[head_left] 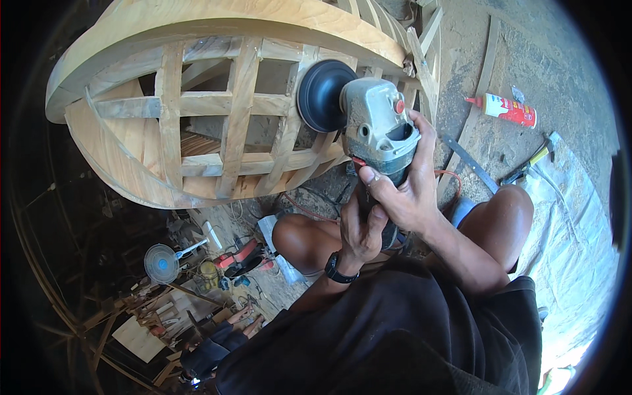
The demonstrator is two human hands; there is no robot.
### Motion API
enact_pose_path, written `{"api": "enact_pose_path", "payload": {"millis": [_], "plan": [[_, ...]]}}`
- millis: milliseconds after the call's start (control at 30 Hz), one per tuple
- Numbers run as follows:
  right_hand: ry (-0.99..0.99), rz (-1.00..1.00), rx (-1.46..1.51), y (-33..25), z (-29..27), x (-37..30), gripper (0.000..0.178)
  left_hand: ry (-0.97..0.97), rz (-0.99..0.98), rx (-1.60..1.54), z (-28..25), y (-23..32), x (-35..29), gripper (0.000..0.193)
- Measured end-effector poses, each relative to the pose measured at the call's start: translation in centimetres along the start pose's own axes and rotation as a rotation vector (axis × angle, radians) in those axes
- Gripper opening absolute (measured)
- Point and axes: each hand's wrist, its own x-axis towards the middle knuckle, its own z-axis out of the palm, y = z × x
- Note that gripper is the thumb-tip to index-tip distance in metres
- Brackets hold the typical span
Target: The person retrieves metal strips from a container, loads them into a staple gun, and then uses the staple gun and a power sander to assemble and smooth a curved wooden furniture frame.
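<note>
Both my hands are wrapped round an angle grinder [376,108] with a dusty grey metal head and a red button. My right hand [411,191] is closed behind the head, its thumb lying across the body. Lower down, my left hand [362,234], with a black watch at the wrist, grips the dark body. A round black backing pad [322,96] sits on the grinder's spindle, right by the slats of a curved wooden frame [237,105]. Whether the pad touches the wood, I cannot tell. The grinder's rear end is mostly hidden by my hands.
A white-and-red glue bottle [510,110] lies on the dusty floor at right, near a flat metal strip [471,162] and a hammer-like tool [530,160]. A pale sheet [566,230] covers the right side. Lower left are a fan [161,263], a red-and-black tool [240,258] and another person [214,352].
</note>
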Motion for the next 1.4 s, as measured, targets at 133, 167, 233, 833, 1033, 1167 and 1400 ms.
{"api": "enact_pose_path", "payload": {"millis": [133, 167, 233, 833, 1033, 1167, 1400], "plan": [[0.085, 0.036, 0.029, 1.4, 0.4, -0.3, 0.083, -0.081, -0.065, 0.021, -0.5, 0.1, 0.5, 0.066], [0.095, 0.072, 0.140, 1.3, 0.3, -0.5, 0.085, -0.034, -0.038, -0.018, 0.2, 0.2, 0.5, 0.061], [0.138, 0.068, 0.042, 2.3, -0.3, -1.6, 0.082, -0.057, -0.052, -0.017, 0.5, -0.3, -0.2, 0.060], [0.074, 0.050, 0.140, 2.2, 0.5, -0.7, 0.086, -0.052, 0.006, 0.044, -0.6, -1.0, 0.6, 0.069], [0.092, 0.079, 0.109, 2.7, 0.0, -0.9, 0.085, -0.062, -0.049, 0.022, 0.1, -0.8, 0.7, 0.064], [0.090, 0.068, 0.184, 2.7, 0.0, -0.8, 0.086, -0.063, -0.075, 0.022, 0.1, -0.1, 0.4, 0.063], [0.112, 0.085, 0.125, 2.2, 0.3, -0.8, 0.084, -0.074, -0.047, 0.051, -0.3, -0.2, 0.7, 0.063]]}}
